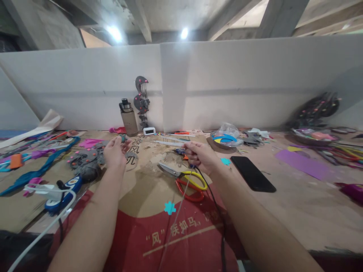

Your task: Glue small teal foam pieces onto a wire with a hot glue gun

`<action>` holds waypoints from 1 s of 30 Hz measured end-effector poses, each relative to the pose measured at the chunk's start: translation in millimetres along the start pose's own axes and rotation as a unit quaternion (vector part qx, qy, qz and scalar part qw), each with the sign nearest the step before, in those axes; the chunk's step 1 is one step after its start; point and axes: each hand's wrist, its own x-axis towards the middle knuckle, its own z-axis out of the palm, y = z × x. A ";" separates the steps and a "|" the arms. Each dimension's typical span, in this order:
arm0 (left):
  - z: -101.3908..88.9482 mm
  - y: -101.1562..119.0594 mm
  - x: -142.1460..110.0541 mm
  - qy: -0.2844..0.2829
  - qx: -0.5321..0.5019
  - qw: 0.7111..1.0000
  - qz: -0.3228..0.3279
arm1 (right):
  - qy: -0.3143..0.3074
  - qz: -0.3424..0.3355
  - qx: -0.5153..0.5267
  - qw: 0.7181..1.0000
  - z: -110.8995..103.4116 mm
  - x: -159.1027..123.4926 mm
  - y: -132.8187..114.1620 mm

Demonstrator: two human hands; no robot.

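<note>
My left hand (117, 150) is raised over the left part of the cardboard, its fingers closed around a small dark grey-green lump (123, 138) whose kind I cannot make out. My right hand (200, 155) pinches a thin grey cord (183, 196), which hangs down toward the front edge. Just below that hand lie scissors (178, 174) with one yellow and one red handle, blades partly apart. A dark cable (217, 204) runs down beside the cord. Grey clustered pieces with pink dots (85, 162) lie left of my left hand.
A black phone (253, 174) lies right of my right forearm. A bottle (129, 120) and a hanging grey ornament (141, 98) stand by the white partition (241, 83). A blue-and-white power strip (64, 194) sits at left. A plastic-wrapped dish (227, 138) is behind the phone.
</note>
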 end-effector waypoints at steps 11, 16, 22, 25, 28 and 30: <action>-5.4 -2.8 12.0 0.055 -0.012 0.997 0.047 | 0.079 -0.180 0.072 0.978 -25.4 -17.7 -43.9; -7.7 -6.5 17.1 0.080 -0.028 0.996 0.023 | 0.080 -0.268 0.078 0.957 -35.4 -8.1 -91.3; -8.4 -13.6 20.4 0.064 -0.022 0.998 -0.001 | 0.087 -0.287 0.021 0.954 -21.1 22.0 -125.7; -4.3 -18.7 16.0 0.030 -0.007 0.999 -0.015 | 0.022 -0.193 -0.198 0.961 -5.2 33.3 -80.2; -0.3 -22.8 10.6 -0.009 0.019 1.000 -0.016 | -0.033 -0.133 -0.453 0.881 3.7 36.2 -27.4; 1.2 -24.3 8.0 -0.023 0.021 0.999 -0.014 | -0.050 -0.153 -0.547 0.821 8.5 30.4 -9.8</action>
